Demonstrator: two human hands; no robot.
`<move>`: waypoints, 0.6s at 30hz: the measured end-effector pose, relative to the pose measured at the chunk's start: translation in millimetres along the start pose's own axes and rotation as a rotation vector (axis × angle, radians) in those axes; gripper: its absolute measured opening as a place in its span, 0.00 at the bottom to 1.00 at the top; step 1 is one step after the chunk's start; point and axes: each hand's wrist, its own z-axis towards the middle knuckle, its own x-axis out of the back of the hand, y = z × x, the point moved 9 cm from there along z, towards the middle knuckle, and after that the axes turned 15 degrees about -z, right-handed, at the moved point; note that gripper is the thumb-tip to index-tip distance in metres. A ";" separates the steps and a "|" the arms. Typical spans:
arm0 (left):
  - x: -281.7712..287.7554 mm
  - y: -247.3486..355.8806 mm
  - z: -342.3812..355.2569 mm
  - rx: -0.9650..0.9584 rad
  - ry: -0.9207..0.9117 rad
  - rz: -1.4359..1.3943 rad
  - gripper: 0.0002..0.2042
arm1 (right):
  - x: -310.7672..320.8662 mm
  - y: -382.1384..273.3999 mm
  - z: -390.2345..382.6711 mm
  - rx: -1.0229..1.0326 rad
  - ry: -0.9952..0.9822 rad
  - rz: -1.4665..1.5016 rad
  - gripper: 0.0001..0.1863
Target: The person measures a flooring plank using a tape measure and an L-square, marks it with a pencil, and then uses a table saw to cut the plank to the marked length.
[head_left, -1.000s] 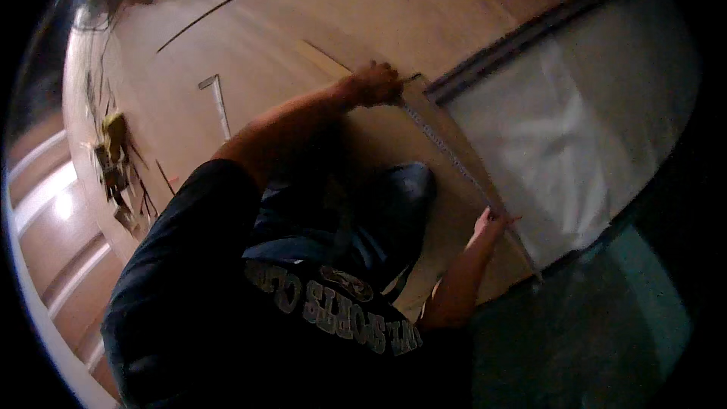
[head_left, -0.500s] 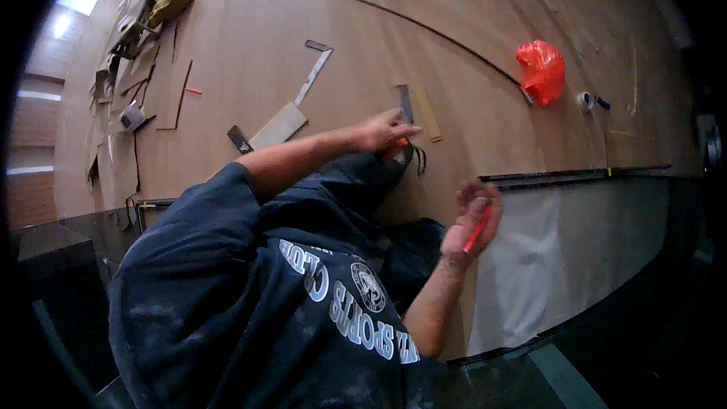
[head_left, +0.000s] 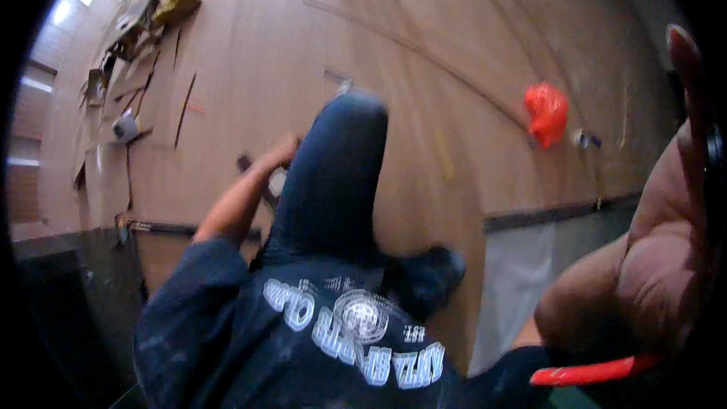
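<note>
My right hand (head_left: 659, 250) is large and close at the right side, one finger pointing up, with a red pencil (head_left: 575, 373) held in it and jutting out below. My left hand (head_left: 284, 153) reaches down beside my raised jeans-clad knee (head_left: 337, 151); its fingers are mostly hidden behind the leg. By it lie a pale flat piece (head_left: 277, 180) and a dark-ended tool (head_left: 244, 163) on the wooden board floor (head_left: 432, 23), blurred. A yellowish strip (head_left: 444, 155) lies right of the knee.
Cardboard scraps and tools (head_left: 140, 30) lie at the left. A red plastic bag (head_left: 547, 113), a tape roll (head_left: 581, 138) and a long thin strip (head_left: 416, 53) lie ahead. A pale sheet with a dark edge (head_left: 519, 261) is at the lower right.
My right hand has risen from the pale sheet to close by the camera. My left hand has moved down and left, and my knee has come up. The view has swung round.
</note>
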 end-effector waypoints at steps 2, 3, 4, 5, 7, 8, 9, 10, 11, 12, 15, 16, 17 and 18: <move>-15.1 -7.8 45.1 0.000 -0.067 0.081 0.17 | -12.0 34.4 19.2 -0.040 0.043 -0.132 0.28; -21.4 -3.1 66.1 -0.025 -0.085 0.120 0.18 | -14.4 53.5 31.6 -0.084 0.067 -0.192 0.27; -34.7 8.7 92.6 -0.037 -0.106 0.147 0.18 | -13.5 70.6 42.4 -0.111 0.096 -0.251 0.27; -48.6 16.9 110.6 -0.022 -0.133 0.182 0.19 | -15.5 90.0 55.0 -0.150 0.112 -0.296 0.27; -71.5 42.3 145.8 0.001 -0.167 0.269 0.21 | -17.5 118.5 83.0 -0.203 0.141 -0.366 0.26; -84.7 57.0 165.9 -0.017 -0.190 0.320 0.22 | -17.2 125.3 94.6 -0.205 0.154 -0.424 0.26; -96.7 68.9 176.7 -0.009 -0.214 0.365 0.22 | -24.7 132.1 103.7 -0.205 0.158 -0.469 0.26; -109.5 67.6 186.5 0.002 -0.228 0.394 0.23 | -31.1 145.0 115.4 -0.202 0.157 -0.510 0.26; -119.3 75.1 192.9 0.016 -0.256 0.417 0.24 | -39.6 163.3 144.1 -0.202 0.151 -0.545 0.25; -130.2 65.1 192.4 0.047 -0.279 0.442 0.25 | -42.8 179.8 157.4 -0.206 0.138 -0.580 0.25; -136.2 37.1 160.5 0.170 -0.280 0.421 0.28 | -76.9 245.6 192.4 -0.257 0.051 -0.555 0.24; -129.1 28.1 151.1 0.204 -0.218 0.408 0.29 | -85.1 265.5 205.8 -0.233 0.035 -0.551 0.24; -114.1 22.5 137.8 0.186 -0.108 0.390 0.30 | -91.9 278.8 212.2 -0.223 0.019 -0.532 0.24; -95.3 14.3 123.3 0.247 0.033 0.380 0.29 | -95.1 286.8 220.5 -0.210 0.002 -0.506 0.23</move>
